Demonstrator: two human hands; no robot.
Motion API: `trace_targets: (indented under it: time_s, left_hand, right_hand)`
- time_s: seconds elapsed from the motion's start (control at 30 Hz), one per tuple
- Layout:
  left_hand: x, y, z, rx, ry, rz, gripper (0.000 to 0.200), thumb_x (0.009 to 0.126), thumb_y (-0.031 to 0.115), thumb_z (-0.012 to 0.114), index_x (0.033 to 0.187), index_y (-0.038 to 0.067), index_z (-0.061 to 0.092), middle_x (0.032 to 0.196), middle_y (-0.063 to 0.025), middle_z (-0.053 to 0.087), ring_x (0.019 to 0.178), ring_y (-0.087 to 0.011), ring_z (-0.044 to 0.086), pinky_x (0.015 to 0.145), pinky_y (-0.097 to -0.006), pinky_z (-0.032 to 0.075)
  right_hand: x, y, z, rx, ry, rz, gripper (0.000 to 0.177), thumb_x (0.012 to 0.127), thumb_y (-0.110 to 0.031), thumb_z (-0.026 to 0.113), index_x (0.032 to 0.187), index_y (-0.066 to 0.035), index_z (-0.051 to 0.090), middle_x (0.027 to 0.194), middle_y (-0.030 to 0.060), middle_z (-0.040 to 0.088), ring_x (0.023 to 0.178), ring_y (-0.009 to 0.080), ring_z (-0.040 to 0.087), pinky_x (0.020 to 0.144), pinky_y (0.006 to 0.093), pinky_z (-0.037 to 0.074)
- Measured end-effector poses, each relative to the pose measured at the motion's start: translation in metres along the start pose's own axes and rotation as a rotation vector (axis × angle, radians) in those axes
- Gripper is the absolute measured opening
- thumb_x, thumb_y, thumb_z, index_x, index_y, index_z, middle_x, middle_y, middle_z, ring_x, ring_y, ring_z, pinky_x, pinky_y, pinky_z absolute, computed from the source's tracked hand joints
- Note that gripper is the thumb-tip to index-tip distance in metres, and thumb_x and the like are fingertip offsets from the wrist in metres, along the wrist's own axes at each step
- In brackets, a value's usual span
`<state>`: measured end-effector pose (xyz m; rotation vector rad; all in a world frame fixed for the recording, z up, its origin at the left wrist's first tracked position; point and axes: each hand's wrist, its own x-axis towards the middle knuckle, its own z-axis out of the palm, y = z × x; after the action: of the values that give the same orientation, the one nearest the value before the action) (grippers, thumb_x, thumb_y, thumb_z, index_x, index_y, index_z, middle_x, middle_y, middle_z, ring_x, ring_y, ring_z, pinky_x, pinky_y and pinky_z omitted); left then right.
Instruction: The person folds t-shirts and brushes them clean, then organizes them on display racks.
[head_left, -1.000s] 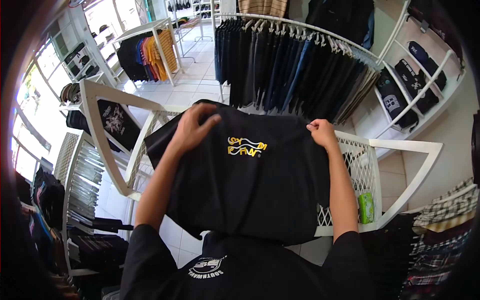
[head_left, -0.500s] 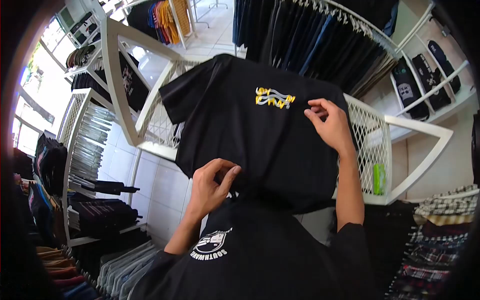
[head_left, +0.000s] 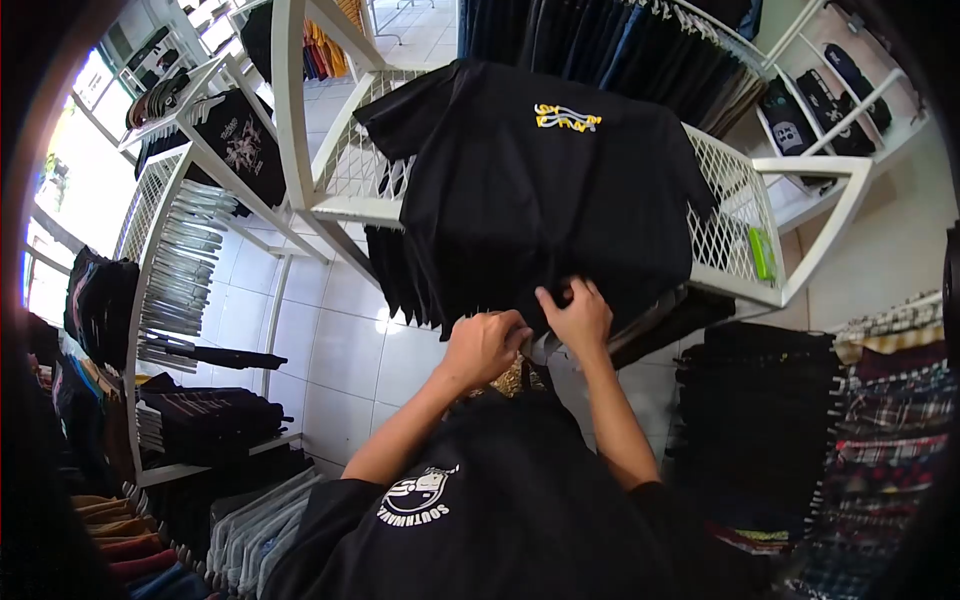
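A black T-shirt (head_left: 560,190) with a yellow and grey print on its upper part is spread over a white mesh rack (head_left: 360,207), a sleeve out to each side. At its lower edge, my left hand (head_left: 485,347) is closed, with the fingertips curled inward against the hem. Just to its right, my right hand (head_left: 580,318) has thumb and fingers bent onto the shirt's lower cloth. Folds run up the shirt from between the two hands. Exactly how much cloth each hand pinches is hidden by the fingers.
Dark trousers (head_left: 600,50) hang behind the mesh rack. A bright green item (head_left: 762,253) lies at the rack's right end. Clear hangers (head_left: 185,260) fill a stand at left, and folded plaid shirts (head_left: 890,420) are stacked at right. White floor tiles (head_left: 340,350) show below.
Both hands have come together at the shirt's lower edge; my right hand has moved down from beside the print. The view has shifted, so the shirt sits higher in it.
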<state>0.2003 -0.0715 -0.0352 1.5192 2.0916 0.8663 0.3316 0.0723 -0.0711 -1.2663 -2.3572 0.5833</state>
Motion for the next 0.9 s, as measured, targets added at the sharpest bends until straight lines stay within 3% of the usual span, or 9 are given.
trace_targets:
  time_s: [0.07, 0.13, 0.2, 0.3, 0.6, 0.67, 0.73, 0.83, 0.9]
  left_hand:
    - [-0.018, -0.001, 0.006, -0.025, 0.023, 0.022, 0.017, 0.091, 0.023, 0.07, 0.094, 0.007, 0.072, 0.084, -0.0148, 0.073, 0.079, -0.0349, 0.07, 0.07, -0.0455, 0.054]
    - [-0.03, -0.006, 0.011, 0.002, 0.096, 0.096, 0.013, 0.09, 0.022, 0.069, 0.091, 0.009, 0.071, 0.082, -0.0121, 0.073, 0.078, -0.0342, 0.071, 0.069, -0.0452, 0.056]
    - [-0.041, -0.01, 0.016, 0.024, 0.022, 0.057, 0.023, 0.083, 0.016, 0.075, 0.104, 0.01, 0.069, 0.093, -0.0108, 0.07, 0.087, -0.0326, 0.07, 0.071, -0.043, 0.056]
    - [-0.046, -0.007, 0.03, 0.168, 0.168, 0.144, 0.075, 0.067, 0.008, 0.085, 0.135, 0.012, 0.055, 0.11, -0.01, 0.057, 0.101, -0.0288, 0.061, 0.08, -0.0382, 0.055]
    - [-0.048, -0.015, 0.03, 0.1, 0.328, 0.343, 0.047, 0.063, -0.006, 0.066, 0.108, 0.007, 0.073, 0.108, -0.0103, 0.065, 0.101, -0.0302, 0.063, 0.085, -0.0405, 0.055]
    - [-0.051, -0.012, 0.014, 0.049, 0.398, 0.316, 0.034, 0.068, -0.004, 0.061, 0.1, 0.005, 0.07, 0.105, -0.0096, 0.066, 0.099, -0.0325, 0.063, 0.087, -0.0419, 0.054]
    - [-0.051, -0.004, -0.004, -0.012, 0.399, 0.26, 0.035, 0.074, -0.005, 0.056, 0.106, 0.004, 0.064, 0.106, -0.0144, 0.066, 0.102, -0.0357, 0.063, 0.088, -0.046, 0.052]
    - [-0.048, 0.018, -0.03, -0.082, 0.371, 0.222, 0.029, 0.083, -0.007, 0.052, 0.111, 0.001, 0.057, 0.099, -0.0214, 0.065, 0.095, -0.0386, 0.066, 0.084, -0.0441, 0.051]
    - [-0.036, 0.026, -0.039, -0.213, 0.344, 0.197, 0.027, 0.085, -0.007, 0.049, 0.11, 0.0, 0.057, 0.095, -0.0222, 0.064, 0.09, -0.0384, 0.066, 0.081, -0.0417, 0.05]
  right_hand:
    - [-0.001, 0.03, 0.042, -0.066, 0.096, -0.035, 0.034, 0.09, -0.039, 0.071, 0.096, -0.006, 0.068, 0.093, 0.0136, 0.067, 0.088, 0.0391, 0.067, 0.076, 0.049, 0.054]
    - [-0.009, 0.02, 0.033, 0.018, 0.184, -0.118, 0.032, 0.092, -0.033, 0.072, 0.09, -0.002, 0.064, 0.081, 0.0157, 0.063, 0.073, 0.034, 0.065, 0.067, 0.0463, 0.05]
    - [-0.027, 0.013, 0.016, 0.35, 0.088, -0.037, 0.031, 0.098, -0.031, 0.065, 0.091, -0.001, 0.06, 0.085, 0.0209, 0.064, 0.082, 0.0417, 0.064, 0.071, 0.0482, 0.049]
    - [-0.048, -0.012, -0.018, 0.471, 0.045, -0.001, 0.036, 0.106, -0.034, 0.055, 0.096, 0.0, 0.054, 0.074, 0.0202, 0.058, 0.067, 0.0396, 0.057, 0.065, 0.0436, 0.046]
    - [-0.055, -0.021, -0.054, 0.609, 0.099, -0.052, 0.031, 0.106, -0.032, 0.059, 0.104, -0.001, 0.054, 0.064, 0.0091, 0.05, 0.056, 0.0128, 0.043, 0.055, 0.0323, 0.038]
    - [-0.057, -0.02, -0.064, 0.618, 0.127, -0.028, 0.035, 0.102, -0.033, 0.067, 0.104, -0.001, 0.054, 0.065, -0.0038, 0.044, 0.057, 0.0033, 0.031, 0.051, 0.0249, 0.026]
    - [-0.058, -0.021, -0.074, 0.614, 0.084, 0.016, 0.047, 0.089, -0.026, 0.083, 0.119, -0.002, 0.055, 0.058, 0.0006, 0.05, 0.054, 0.0061, 0.043, 0.055, 0.0243, 0.038]
    - [-0.06, -0.032, -0.084, 0.964, -0.258, -0.211, 0.104, 0.062, -0.012, 0.1, 0.15, -0.004, 0.044, 0.082, 0.0032, 0.07, 0.079, 0.0024, 0.06, 0.069, 0.0206, 0.049]
    - [-0.061, -0.055, -0.11, 0.72, -0.324, -0.268, 0.08, 0.064, -0.011, 0.096, 0.135, -0.001, 0.06, 0.095, 0.0106, 0.073, 0.09, 0.0154, 0.069, 0.079, 0.0324, 0.055]
